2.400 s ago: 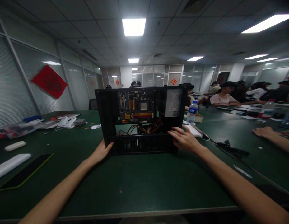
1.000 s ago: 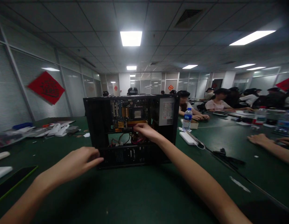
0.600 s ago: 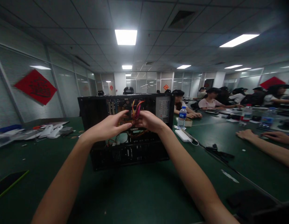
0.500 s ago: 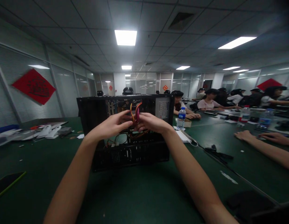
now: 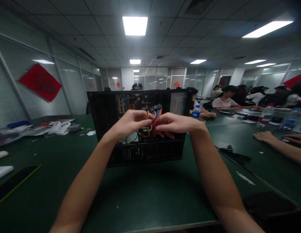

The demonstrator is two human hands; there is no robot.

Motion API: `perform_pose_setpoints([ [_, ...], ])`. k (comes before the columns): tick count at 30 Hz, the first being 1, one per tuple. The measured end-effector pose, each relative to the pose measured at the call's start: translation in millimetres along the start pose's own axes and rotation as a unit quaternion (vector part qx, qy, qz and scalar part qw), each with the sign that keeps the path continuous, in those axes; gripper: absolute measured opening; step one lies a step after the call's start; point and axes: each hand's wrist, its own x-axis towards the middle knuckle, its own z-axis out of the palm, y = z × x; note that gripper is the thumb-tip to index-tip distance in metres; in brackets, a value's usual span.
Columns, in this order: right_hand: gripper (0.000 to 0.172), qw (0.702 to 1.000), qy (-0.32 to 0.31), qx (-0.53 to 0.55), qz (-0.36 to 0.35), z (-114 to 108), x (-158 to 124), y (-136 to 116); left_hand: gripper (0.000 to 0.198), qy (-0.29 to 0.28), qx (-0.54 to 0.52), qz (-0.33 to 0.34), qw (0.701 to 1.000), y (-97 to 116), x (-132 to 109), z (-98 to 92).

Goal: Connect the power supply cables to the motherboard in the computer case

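Observation:
A black computer case (image 5: 99,113) stands on the green table, its open side facing me and its circuit board and a labelled power supply (image 5: 178,104) showing inside. In front of the opening rises a bundle of coloured power cables (image 5: 157,119), topped by a wide black connector (image 5: 156,107). My left hand (image 5: 132,124) pinches the bundle from the left, thumb and forefinger on the wires. From the right, my right hand (image 5: 180,124) grips the same bundle with bent fingers. Some of its fingertips are hidden behind the wires.
Left on the table (image 5: 150,200) lie a dark flat pad with a green edge (image 5: 17,183), white parts and a pile of bits (image 5: 59,127). Bottles (image 5: 196,112), a black cable (image 5: 234,155) and a person's hand (image 5: 264,137) are to the right.
The black connector now shows above my hands, with the wires fanned below it. My view has shifted, so the case and hands appear farther right.

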Motion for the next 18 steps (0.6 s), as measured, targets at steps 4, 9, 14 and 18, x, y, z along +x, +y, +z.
perform_pose_setpoints([
  [4, 0.038, 0.997, 0.049, 0.042, -0.042, 1.0, -1.3, 0.8, 0.029, 0.008, 0.034, 0.016, 0.999, 1.1, -2.6, -0.6],
  [9, 0.043, 0.986, 0.146, 0.061, -0.053, 12.3, 13.2, -0.7, 0.028, 0.027, 0.126, 0.023, 0.991, 4.7, -8.2, -3.5],
  [14, 0.046, 0.957, 0.268, 0.073, -0.085, 24.4, 22.3, -8.7, 0.040, 0.037, 0.177, 0.027, 0.983, 11.7, -9.6, -9.5],
  [18, 0.045, 0.946, 0.307, 0.056, -0.087, 29.6, 17.3, -19.5, 0.041, 0.031, 0.151, 0.021, 0.988, 14.5, -9.8, -18.4],
])
